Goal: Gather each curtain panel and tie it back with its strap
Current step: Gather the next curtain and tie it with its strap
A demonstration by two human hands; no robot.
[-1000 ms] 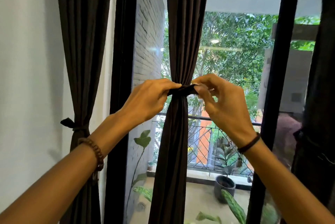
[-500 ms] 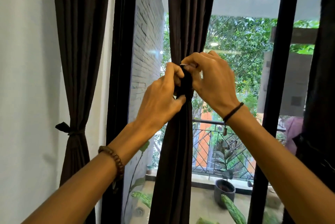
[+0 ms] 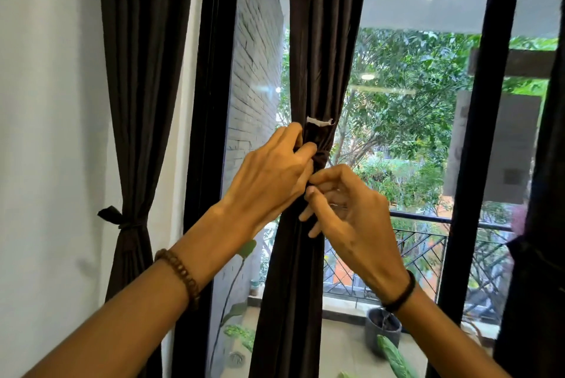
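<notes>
Your left hand (image 3: 272,175) pinches the strap (image 3: 319,160) at the middle curtain (image 3: 318,56) (window centre); your right hand (image 3: 345,209) closes its grip on 1 strap end below.

Balcony floor (image 3: 345,344) with a dark plant pot (image 3: 382,330) near the railing (image 3: 428,247).

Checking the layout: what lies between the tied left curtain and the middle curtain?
In the head view, the black window frame and a glass pane showing the brick wall.
</notes>
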